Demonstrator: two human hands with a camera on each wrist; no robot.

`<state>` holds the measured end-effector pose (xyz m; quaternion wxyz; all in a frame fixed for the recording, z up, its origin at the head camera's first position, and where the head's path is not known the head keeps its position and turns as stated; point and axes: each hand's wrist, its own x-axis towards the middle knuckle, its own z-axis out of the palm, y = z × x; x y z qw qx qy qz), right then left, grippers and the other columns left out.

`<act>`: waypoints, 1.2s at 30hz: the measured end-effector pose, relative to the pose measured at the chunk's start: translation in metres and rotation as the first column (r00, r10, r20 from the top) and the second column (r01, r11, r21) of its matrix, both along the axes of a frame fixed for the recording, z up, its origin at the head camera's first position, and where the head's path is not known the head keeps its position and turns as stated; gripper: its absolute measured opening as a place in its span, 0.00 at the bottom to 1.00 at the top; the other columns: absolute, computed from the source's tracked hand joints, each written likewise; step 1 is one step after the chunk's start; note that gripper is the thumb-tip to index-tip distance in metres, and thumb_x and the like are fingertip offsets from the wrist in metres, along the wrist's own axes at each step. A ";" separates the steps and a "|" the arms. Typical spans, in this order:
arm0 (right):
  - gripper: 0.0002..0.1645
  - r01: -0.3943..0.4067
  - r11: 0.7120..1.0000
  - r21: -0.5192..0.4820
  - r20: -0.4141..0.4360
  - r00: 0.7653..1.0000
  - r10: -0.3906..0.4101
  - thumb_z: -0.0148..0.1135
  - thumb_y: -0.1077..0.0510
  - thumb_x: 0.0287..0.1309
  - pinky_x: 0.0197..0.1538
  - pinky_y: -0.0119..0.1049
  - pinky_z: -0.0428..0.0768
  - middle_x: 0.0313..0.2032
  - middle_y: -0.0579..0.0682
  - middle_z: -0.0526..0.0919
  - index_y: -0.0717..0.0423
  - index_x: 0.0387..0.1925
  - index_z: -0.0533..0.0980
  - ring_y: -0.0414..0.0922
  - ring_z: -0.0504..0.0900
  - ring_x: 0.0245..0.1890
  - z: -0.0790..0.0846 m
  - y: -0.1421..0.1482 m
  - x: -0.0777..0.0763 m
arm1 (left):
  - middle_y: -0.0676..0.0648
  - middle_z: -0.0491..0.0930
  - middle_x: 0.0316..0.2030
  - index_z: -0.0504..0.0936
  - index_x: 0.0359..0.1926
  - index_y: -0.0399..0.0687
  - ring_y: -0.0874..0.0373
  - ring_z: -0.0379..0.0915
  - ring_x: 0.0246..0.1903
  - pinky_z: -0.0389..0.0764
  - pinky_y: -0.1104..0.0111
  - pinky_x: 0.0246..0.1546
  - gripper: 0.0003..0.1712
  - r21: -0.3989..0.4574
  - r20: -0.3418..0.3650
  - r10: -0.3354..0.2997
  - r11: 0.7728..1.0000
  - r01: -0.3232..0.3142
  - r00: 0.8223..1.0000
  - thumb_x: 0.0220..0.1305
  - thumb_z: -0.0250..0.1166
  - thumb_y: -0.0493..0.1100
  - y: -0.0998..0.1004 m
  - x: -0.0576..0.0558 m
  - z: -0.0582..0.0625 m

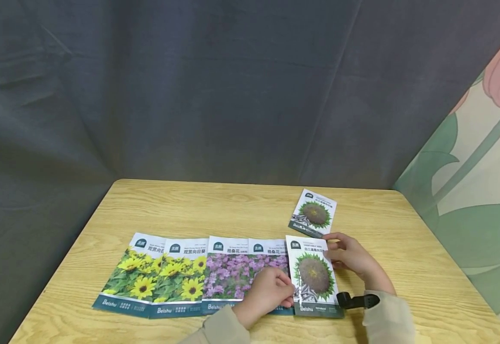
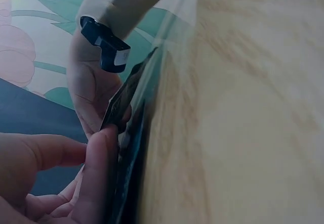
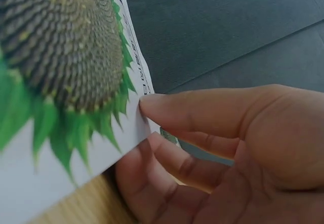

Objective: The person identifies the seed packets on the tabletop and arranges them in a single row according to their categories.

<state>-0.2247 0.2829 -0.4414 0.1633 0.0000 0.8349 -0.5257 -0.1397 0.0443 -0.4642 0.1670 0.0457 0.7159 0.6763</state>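
Observation:
A white seed packet with a large green-fringed sunflower head is held by both hands at the right end of a row of packets. My right hand pinches its right edge, as the right wrist view also shows on the packet. At the opposite edge, the left hand pinches the packet low down, its fingers bent. From the left wrist view, the packet stands slightly raised off the table between the left fingers and the right hand.
A matching sunflower-head packet lies tilted farther back. Two purple-flower packets and two yellow-flower packets lie side by side to the left, edges overlapping. The wooden table meets a dark cloth behind.

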 end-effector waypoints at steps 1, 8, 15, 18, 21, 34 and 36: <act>0.30 -0.003 1.000 0.005 -0.007 1.000 0.003 0.62 0.63 0.57 0.35 0.39 0.81 0.45 0.61 0.74 0.64 0.60 0.65 0.46 0.78 0.33 -0.001 0.000 0.000 | 0.48 0.79 0.18 0.77 0.29 0.37 0.62 0.76 0.15 0.81 0.70 0.19 0.02 -0.006 -0.006 0.001 1.000 -0.001 1.000 0.56 0.63 0.30 0.000 0.000 -0.001; 0.26 0.020 0.999 0.032 -0.039 0.999 -0.019 0.59 0.66 0.58 0.35 0.38 0.81 0.48 0.63 0.71 0.66 0.58 0.66 0.46 0.78 0.34 -0.001 -0.001 0.000 | 0.49 0.78 0.15 0.78 0.27 0.38 0.61 0.75 0.12 0.79 0.71 0.16 0.03 -0.049 -0.072 -0.004 0.999 0.001 0.997 0.55 0.64 0.30 0.002 -0.001 -0.005; 0.23 0.044 0.996 0.077 -0.079 0.996 -0.038 0.58 0.67 0.58 0.35 0.39 0.82 0.48 0.64 0.71 0.68 0.55 0.68 0.46 0.78 0.34 -0.002 -0.002 0.001 | 0.52 0.78 0.15 0.78 0.27 0.42 0.62 0.74 0.12 0.78 0.73 0.14 0.04 -0.114 -0.113 -0.016 0.994 0.003 0.993 0.56 0.64 0.32 0.003 -0.002 -0.005; 0.21 0.056 0.994 0.097 -0.092 0.995 -0.047 0.58 0.68 0.58 0.35 0.40 0.82 0.47 0.64 0.72 0.68 0.54 0.69 0.47 0.78 0.34 -0.002 -0.004 0.001 | 0.54 0.77 0.15 0.77 0.27 0.43 0.63 0.73 0.12 0.77 0.74 0.14 0.05 -0.156 -0.141 -0.019 0.988 -0.004 0.990 0.56 0.65 0.33 0.003 -0.002 -0.005; 0.19 0.073 0.989 0.130 -0.102 0.993 -0.060 0.59 0.68 0.57 0.34 0.40 0.82 0.46 0.63 0.73 0.67 0.52 0.71 0.47 0.77 0.34 -0.003 -0.006 0.000 | 0.54 0.77 0.14 0.77 0.26 0.43 0.63 0.73 0.12 0.76 0.75 0.14 0.05 -0.193 -0.171 -0.027 0.981 -0.006 0.985 0.56 0.64 0.32 0.002 -0.001 -0.004; 0.17 0.091 0.979 0.180 -0.150 0.987 -0.065 0.59 0.71 0.57 0.31 0.38 0.80 0.38 0.59 0.75 0.66 0.50 0.73 0.46 0.77 0.29 -0.010 -0.009 -0.003 | 0.51 0.78 0.17 0.73 0.35 0.39 0.61 0.74 0.14 0.76 0.73 0.15 0.07 -0.172 -0.163 -0.041 0.985 0.012 0.986 0.57 0.63 0.31 0.001 0.003 -0.003; 0.17 0.098 0.978 0.186 -0.144 0.987 -0.071 0.59 0.71 0.57 0.31 0.38 0.80 0.37 0.59 0.75 0.65 0.50 0.73 0.46 0.77 0.29 -0.011 -0.009 -0.003 | 0.51 0.78 0.17 0.74 0.35 0.39 0.61 0.74 0.14 0.76 0.73 0.15 0.06 -0.174 -0.163 -0.044 0.985 0.015 0.986 0.57 0.63 0.31 0.001 0.003 -0.004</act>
